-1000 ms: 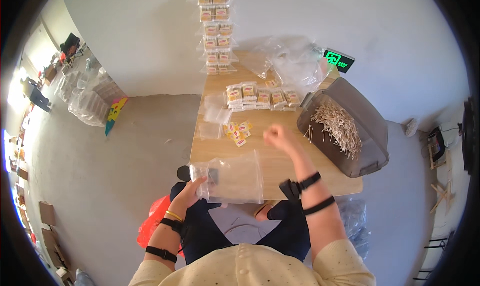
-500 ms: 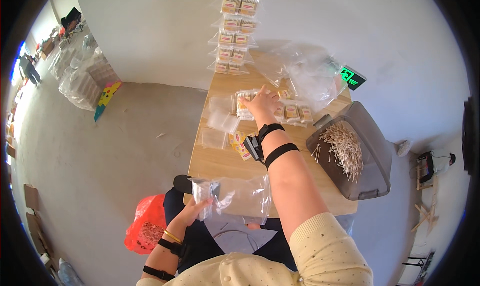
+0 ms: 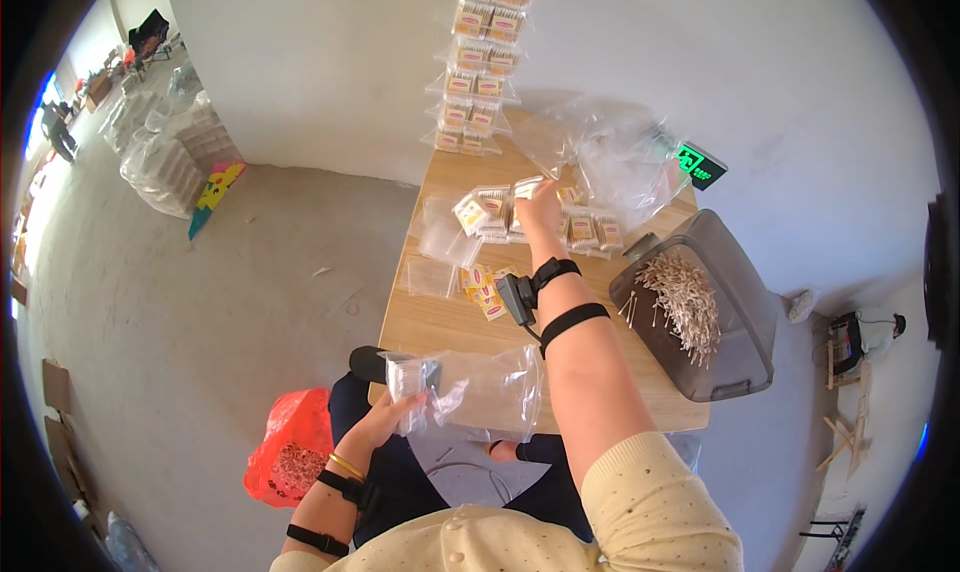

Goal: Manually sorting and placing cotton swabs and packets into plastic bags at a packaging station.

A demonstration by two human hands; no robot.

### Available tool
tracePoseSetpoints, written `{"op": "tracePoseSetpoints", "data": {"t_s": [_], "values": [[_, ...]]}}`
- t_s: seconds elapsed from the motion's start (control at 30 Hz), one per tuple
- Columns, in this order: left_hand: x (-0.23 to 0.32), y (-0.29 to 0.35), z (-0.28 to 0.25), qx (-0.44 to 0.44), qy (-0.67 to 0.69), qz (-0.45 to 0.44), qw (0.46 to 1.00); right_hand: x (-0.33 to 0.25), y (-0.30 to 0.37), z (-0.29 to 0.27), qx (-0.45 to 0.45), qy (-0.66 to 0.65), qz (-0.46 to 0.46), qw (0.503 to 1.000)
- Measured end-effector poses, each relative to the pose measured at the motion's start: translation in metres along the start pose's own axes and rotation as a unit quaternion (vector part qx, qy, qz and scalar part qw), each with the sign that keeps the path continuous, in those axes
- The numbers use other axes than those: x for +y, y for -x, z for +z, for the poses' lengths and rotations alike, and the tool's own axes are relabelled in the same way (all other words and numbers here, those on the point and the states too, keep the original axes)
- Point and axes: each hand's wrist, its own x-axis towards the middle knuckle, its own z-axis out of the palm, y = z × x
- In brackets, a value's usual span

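My left hand [image 3: 388, 419] holds a clear plastic bag [image 3: 478, 390] with a small white box in it, just above my lap at the near edge of the wooden table [image 3: 440, 317]. My right hand [image 3: 538, 209] is stretched far across the table and grips a small white box [image 3: 527, 186] lifted from a row of small boxes [image 3: 540, 224]. A black device [image 3: 518, 297] is strapped to my right wrist beside two black bands. One box [image 3: 470, 212] lies tilted at the left end of the row.
Packs of boxes in clear wrap [image 3: 480, 57] are stacked at the table's far end against the wall. A grey bin of wooden sticks [image 3: 700, 307] stands at the right, a green-lit scale [image 3: 700, 165] behind it. Empty bags [image 3: 440, 240] and yellow labels [image 3: 483, 287] lie mid-table. A red bag [image 3: 290, 452] sits on the floor.
My right arm has reached from the table's middle to the far row of boxes and closed on one. My left hand keeps holding the bag.
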Motion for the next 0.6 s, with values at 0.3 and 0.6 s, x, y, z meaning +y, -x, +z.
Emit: {"op": "tracePoseSetpoints", "data": {"t_s": [0.3,0.6], "values": [[-0.004,0.004,-0.005,0.011,0.017,-0.004,1.000,-0.052,0.038,0.016,-0.184,-0.026,-0.090,0.979],[0.008,0.010,0.003,-0.002,0.003,-0.004,1.000,-0.088,0.094,0.069,-0.213,0.320,-0.134,0.913]]}}
